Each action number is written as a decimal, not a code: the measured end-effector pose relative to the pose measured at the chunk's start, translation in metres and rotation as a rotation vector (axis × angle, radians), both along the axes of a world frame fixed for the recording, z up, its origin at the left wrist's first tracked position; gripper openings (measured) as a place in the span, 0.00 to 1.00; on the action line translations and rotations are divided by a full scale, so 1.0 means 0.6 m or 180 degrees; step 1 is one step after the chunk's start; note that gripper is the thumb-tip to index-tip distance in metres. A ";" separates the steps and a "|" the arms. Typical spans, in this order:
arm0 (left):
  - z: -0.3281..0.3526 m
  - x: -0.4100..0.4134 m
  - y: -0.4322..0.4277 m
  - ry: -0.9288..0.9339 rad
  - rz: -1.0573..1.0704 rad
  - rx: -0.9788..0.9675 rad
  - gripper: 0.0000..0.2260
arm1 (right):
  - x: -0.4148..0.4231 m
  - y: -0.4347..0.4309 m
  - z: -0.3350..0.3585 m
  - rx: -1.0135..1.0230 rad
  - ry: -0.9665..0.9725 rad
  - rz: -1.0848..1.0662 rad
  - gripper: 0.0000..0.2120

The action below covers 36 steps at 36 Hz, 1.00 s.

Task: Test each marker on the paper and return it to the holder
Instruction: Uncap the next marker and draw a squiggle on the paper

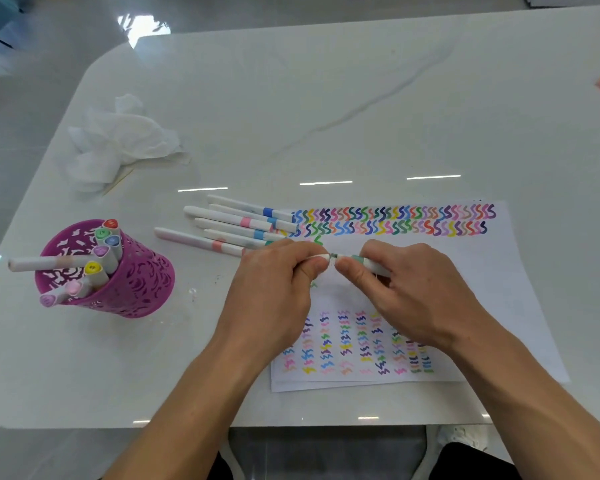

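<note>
Working over a white, glossy, faintly veined tabletop [326, 109], both forearms reaching in from the near edge. Pinching one marker [359, 260] crosswise between the two hands, over the paper [520, 289]: left hand [274, 285] curling thumb and forefinger round its white end, right hand [406, 289] closing thumb and fingers round the barrel beside a teal band. Showing only a short dark stretch of the pen in the narrow gap between the two thumbs; not possible to tell whether the cap is seated or partly off. Holding both hands over the middle of the sheet, with two long rows of coloured squiggles [395, 220] running beyond the knuckles and columns of smaller squiggles [354, 341] lying nearer, between the wrists. Finding a loose bunch of white markers [236, 223] just beyond the left hand, lying roughly parallel, banded ends reaching the paper's edge, the nearest one's end hidden behind the left knuckles. Spotting the purple cut-out holder [139, 282] well out to the left of the left hand, carrying several markers with coloured caps up and one white marker [49, 263] lying across its rim, pointing away from the hands. Noting a crumpled white tissue [118, 140] far beyond and to the left of the left hand, apart from the holder.
</note>
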<state>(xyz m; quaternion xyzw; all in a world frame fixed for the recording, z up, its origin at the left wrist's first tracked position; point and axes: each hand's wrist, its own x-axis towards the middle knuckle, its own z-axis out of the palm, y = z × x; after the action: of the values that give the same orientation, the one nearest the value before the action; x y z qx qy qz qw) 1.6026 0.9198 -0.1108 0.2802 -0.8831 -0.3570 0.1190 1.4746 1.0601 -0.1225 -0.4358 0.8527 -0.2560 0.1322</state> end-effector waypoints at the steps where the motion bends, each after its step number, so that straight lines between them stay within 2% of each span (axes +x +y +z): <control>1: 0.000 0.000 0.001 -0.0029 0.0009 -0.0062 0.07 | -0.002 0.000 0.001 -0.0015 -0.0069 -0.0038 0.27; 6: 0.000 0.003 0.001 -0.0206 -0.0080 -0.0255 0.07 | -0.015 0.003 0.001 -0.0434 -0.0553 -0.0288 0.10; 7: 0.000 0.004 0.001 -0.0221 -0.0126 -0.0279 0.07 | -0.016 0.003 0.001 -0.0513 -0.0659 -0.0339 0.11; 10: 0.000 0.005 0.003 -0.0298 -0.0295 -0.0316 0.08 | -0.017 0.002 0.001 -0.0888 -0.0919 -0.0403 0.20; 15: -0.007 0.008 0.007 -0.0605 -0.0501 -0.0486 0.11 | -0.014 -0.007 0.000 -0.1222 -0.1437 -0.0389 0.13; 21: -0.010 0.010 0.006 -0.0585 -0.0493 -0.0471 0.12 | -0.012 -0.018 0.001 -0.1543 -0.1964 -0.0616 0.12; 26: -0.008 0.013 0.003 -0.0493 -0.0379 -0.0609 0.11 | -0.017 -0.025 0.002 -0.1720 -0.2679 -0.0831 0.20; 28: -0.008 0.014 0.000 -0.0428 -0.0331 -0.0726 0.11 | -0.017 -0.027 0.003 -0.1736 -0.2726 -0.0776 0.20; 34: -0.012 0.015 -0.005 -0.0420 -0.0336 -0.0856 0.09 | -0.011 -0.034 -0.006 -0.1641 -0.2112 -0.0744 0.11; 36: -0.013 0.015 -0.005 -0.0436 -0.0362 -0.0841 0.10 | -0.007 -0.037 -0.010 -0.1633 -0.2122 -0.0828 0.09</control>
<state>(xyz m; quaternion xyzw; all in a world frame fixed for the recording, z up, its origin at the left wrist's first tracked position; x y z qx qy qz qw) 1.6118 0.9170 -0.1186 0.2354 -0.9429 -0.2239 0.0739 1.4702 1.0377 -0.1283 -0.2371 0.7200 -0.6006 0.2543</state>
